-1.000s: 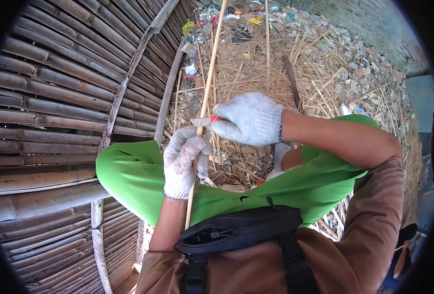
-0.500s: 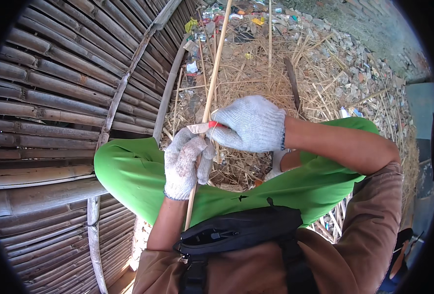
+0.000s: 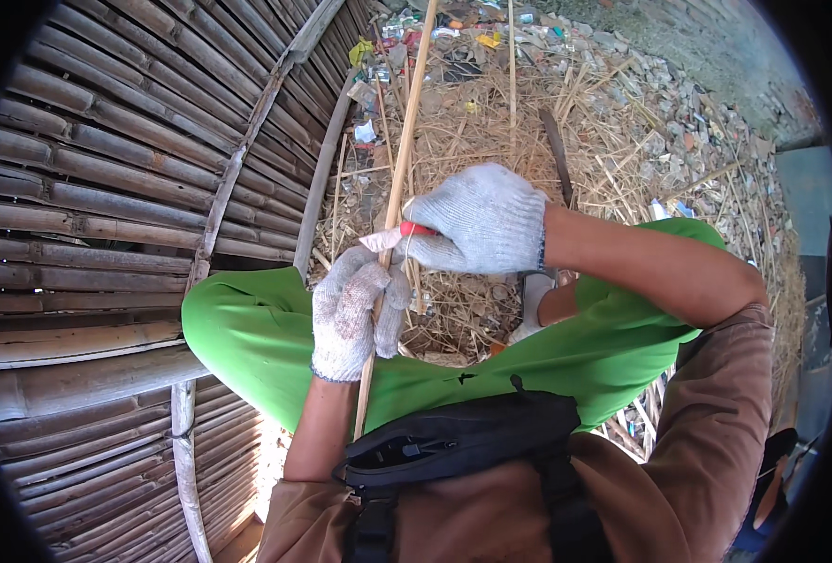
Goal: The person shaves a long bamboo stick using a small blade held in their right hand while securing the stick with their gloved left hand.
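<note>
A long, pale bamboo strip (image 3: 406, 141) runs from the top of the view down past my lap. My left hand (image 3: 350, 314), in a soiled white knit glove, is closed round its lower part. In my right hand (image 3: 486, 220), also gloved, is a small knife (image 3: 381, 239) with a red handle, gripped close to the blade. The blade lies across the strip just above my left fingers. A thin curl of shaving (image 3: 409, 246) stands beside the knife. My right fingertips are partly hidden behind the knuckles.
A slatted bamboo wall (image 3: 106, 225) rises close on my left. Straw, thin sticks and rubble (image 3: 641, 131) cover the ground ahead, with scraps of litter (image 3: 364, 131) among them. A black bag (image 3: 463, 436) rests across my waist, over my green trousers (image 3: 247, 319).
My right hand and the knife have shifted slightly up along the strip, away from my body. My left hand keeps its hold in nearly the same place.
</note>
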The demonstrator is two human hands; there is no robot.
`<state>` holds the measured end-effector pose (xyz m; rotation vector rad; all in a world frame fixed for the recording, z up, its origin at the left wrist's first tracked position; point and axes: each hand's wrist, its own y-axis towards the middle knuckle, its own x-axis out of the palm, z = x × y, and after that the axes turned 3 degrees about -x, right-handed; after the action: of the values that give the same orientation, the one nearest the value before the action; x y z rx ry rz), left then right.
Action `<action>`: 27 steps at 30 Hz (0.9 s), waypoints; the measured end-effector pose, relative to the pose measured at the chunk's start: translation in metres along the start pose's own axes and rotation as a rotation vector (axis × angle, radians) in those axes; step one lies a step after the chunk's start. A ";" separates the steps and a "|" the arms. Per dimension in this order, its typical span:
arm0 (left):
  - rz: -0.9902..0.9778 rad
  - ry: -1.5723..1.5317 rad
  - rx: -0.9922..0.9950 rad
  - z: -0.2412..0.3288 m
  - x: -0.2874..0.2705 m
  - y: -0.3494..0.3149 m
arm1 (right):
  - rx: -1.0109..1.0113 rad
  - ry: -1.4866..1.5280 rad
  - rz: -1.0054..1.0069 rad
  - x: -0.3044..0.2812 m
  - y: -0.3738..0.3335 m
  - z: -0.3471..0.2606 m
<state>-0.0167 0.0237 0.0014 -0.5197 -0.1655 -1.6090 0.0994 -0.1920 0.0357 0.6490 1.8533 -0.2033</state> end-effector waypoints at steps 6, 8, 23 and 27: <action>-0.048 0.032 -0.002 -0.002 -0.003 -0.003 | 0.296 -0.205 0.077 -0.045 0.018 0.048; -0.034 0.042 -0.023 0.001 0.000 -0.003 | 0.320 -0.197 0.066 -0.043 0.016 0.041; -0.004 0.004 0.031 0.001 -0.005 -0.003 | 0.140 -0.092 0.021 -0.009 0.002 -0.004; 0.011 0.053 0.050 0.001 -0.005 -0.004 | 0.081 -0.064 0.020 -0.008 0.005 -0.010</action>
<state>-0.0206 0.0287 0.0012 -0.4386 -0.1624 -1.6023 0.0956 -0.1861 0.0476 0.7086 1.7839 -0.2840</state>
